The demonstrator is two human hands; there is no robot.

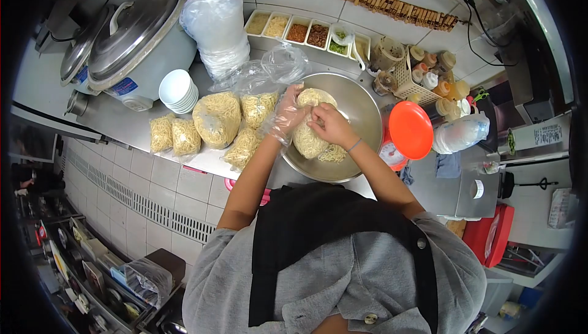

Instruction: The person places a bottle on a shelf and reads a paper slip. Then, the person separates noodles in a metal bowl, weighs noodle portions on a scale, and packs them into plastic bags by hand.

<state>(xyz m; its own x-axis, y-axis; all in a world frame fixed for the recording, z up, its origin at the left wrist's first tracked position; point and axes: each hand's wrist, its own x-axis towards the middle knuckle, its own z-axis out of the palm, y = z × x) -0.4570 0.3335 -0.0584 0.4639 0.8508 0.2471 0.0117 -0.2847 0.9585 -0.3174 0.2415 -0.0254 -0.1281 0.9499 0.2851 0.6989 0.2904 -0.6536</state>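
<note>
A wide steel bowl point(364, 110) stands on the counter in front of me. Over it, a clear plastic bag of noodles point(309, 139) lies between my hands, with loose noodles point(332, 153) beside it in the bowl. My left hand point(290, 113), in a thin clear glove, closes on the bag's upper left side. Bare, my right hand point(331, 124) pinches at the top of the bag, its fingertips close to the left ones. Several more bags of noodles point(216, 118) sit left of the bowl.
White bowls point(178, 91) are stacked beside large lidded pots point(138, 40). Topping containers point(298, 30) line the wall. Right of the bowl stand a scale with a red-orange plate point(411, 130), a basket point(404, 80) and bottles point(446, 60). Plastic bags point(217, 34) are piled at the back.
</note>
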